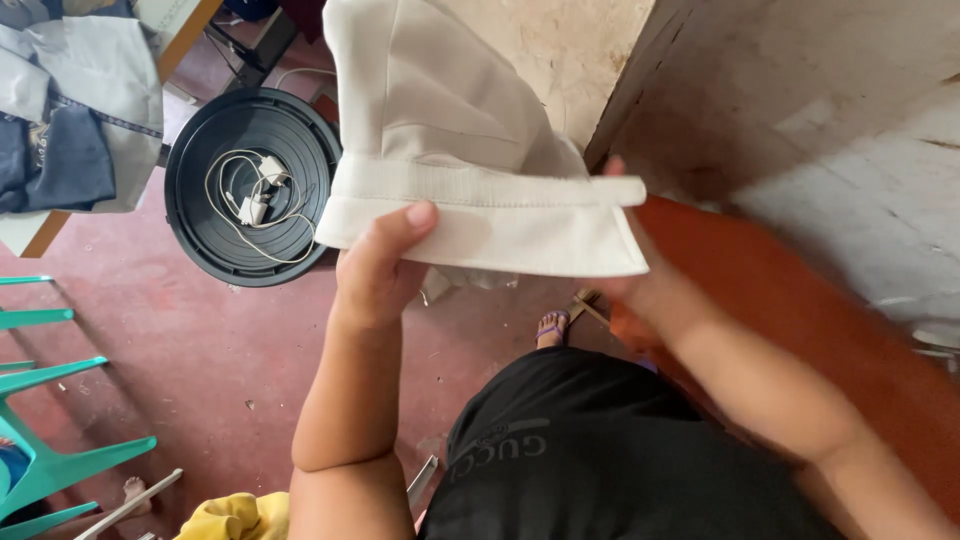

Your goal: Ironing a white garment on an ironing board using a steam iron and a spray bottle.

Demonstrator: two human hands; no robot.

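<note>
A cream-white fabric garment piece (pixel 450 110) with a folded, stitched band along its lower edge hangs in front of me. My left hand (pixel 375 265) pinches the band's left end, thumb on top. My right hand (pixel 625 285) grips the band's right end from behind and is mostly hidden by the cloth. Both hands hold the band stretched flat between them. Below are my black shorts (pixel 600 450) and a foot in a sandal (pixel 552 328).
A round black lid (pixel 200 215) holding a coiled white cable lies on the red floor at left. Grey and dark clothes (pixel 75 110) sit on a table top left. Teal plastic chair (pixel 40 440) at lower left, yellow cloth (pixel 235 515) below, concrete wall (pixel 820 110) at right.
</note>
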